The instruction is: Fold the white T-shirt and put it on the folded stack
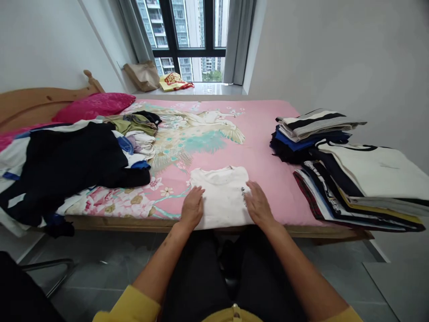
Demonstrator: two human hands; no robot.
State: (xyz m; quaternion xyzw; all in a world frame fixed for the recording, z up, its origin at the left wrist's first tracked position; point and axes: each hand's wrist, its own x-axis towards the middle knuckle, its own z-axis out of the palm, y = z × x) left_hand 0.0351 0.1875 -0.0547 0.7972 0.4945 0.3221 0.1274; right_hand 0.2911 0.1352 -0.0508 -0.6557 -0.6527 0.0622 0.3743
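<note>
A folded white T-shirt (223, 193) with small dark lettering lies at the near edge of the bed, on the pink bird-print sheet (261, 129). My left hand (192, 207) rests flat on the shirt's left edge, fingers stretched out. My right hand (257, 203) lies flat on its right side, next to the lettering, fingers also extended. Neither hand grips anything.
A heap of unfolded dark, white and olive clothes (73, 165) covers the bed's left side, beside a pink pillow (94, 105). Two stacks of folded clothes (362, 179) sit at the right. A wooden headboard (36, 103), window and bags stand behind. A chair frame (50, 268) is at floor left.
</note>
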